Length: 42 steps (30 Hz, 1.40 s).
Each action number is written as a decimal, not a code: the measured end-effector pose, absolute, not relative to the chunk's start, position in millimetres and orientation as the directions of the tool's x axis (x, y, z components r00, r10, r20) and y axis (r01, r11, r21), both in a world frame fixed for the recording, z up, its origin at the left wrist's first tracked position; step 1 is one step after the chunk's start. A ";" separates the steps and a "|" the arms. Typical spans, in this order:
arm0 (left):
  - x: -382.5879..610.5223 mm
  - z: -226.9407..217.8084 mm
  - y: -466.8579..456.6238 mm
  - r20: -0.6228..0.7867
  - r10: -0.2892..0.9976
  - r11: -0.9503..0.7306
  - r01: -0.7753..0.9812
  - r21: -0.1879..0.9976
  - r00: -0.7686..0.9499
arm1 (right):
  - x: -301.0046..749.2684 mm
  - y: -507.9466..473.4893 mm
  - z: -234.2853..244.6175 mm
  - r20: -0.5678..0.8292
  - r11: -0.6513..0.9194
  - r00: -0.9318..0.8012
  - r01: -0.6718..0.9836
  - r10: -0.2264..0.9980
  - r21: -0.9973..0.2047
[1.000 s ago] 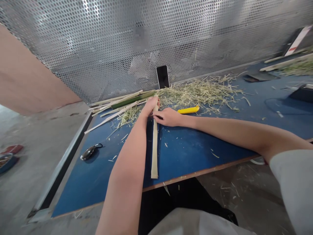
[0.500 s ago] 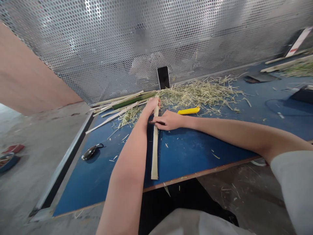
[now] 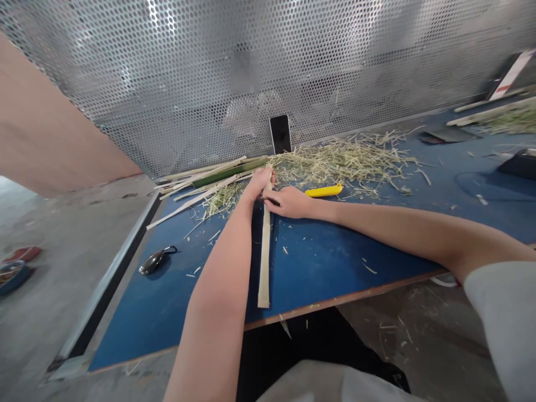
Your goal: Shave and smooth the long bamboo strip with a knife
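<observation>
A pale flat bamboo strip [image 3: 264, 257] lies lengthwise on the blue table, its near end close to the front edge. My left hand [image 3: 260, 181] is closed on the strip's far part. Just nearer to me, my right hand [image 3: 288, 202] is closed over the strip around a small dark thin blade, mostly hidden by the fingers; its exact kind cannot be made out. To the right of the right hand lies a yellow utility knife [image 3: 324, 191]. A heap of bamboo shavings [image 3: 352, 159] spreads behind the hands.
Several bamboo strips and a green bamboo piece [image 3: 230, 172] lie at the back left. A phone [image 3: 280, 134] leans against the perforated metal screen [image 3: 167, 100]. A dark oval object with a carabiner loop [image 3: 154, 261] sits at the left. A black device [image 3: 519, 163] is at the right.
My right hand has moved a little away from me along the strip, close up to my left hand. The left hand and the strip have stayed about where they were.
</observation>
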<state>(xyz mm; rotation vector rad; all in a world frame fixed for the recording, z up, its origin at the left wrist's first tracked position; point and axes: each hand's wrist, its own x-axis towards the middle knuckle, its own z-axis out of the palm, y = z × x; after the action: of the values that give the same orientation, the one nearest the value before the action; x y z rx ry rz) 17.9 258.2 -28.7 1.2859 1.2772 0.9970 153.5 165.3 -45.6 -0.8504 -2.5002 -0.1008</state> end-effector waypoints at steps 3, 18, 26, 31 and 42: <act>17.4 -29.0 258.5 -0.103 0.991 0.091 0.135 0.987 0.088 | 153.7 164.5 -45.0 0.456 0.854 -0.746 0.516 0.485 -0.065; 17.7 -26.3 254.5 -0.115 0.988 0.100 0.138 0.985 0.099 | 153.8 163.8 -44.3 0.441 0.827 -0.718 0.552 0.539 -0.112; 16.8 -27.7 258.6 -0.121 0.987 0.108 0.123 0.986 0.105 | 155.2 164.6 -42.9 0.400 0.897 -0.804 0.414 0.439 -0.154; 14.9 -30.8 263.0 -0.094 0.982 0.079 0.099 0.992 0.162 | 153.4 167.6 -45.9 0.445 0.814 -0.704 0.570 0.554 -0.113; 13.8 -29.6 262.7 -0.095 0.982 0.081 0.091 0.993 0.163 | 152.8 166.2 -45.6 0.439 0.841 -0.743 0.538 0.505 -0.055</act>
<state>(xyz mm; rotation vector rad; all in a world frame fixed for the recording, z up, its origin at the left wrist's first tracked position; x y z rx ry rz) 13.8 262.7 -29.6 1.2789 1.1852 0.9794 152.8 166.2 -45.6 -0.7714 -2.5741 -0.1035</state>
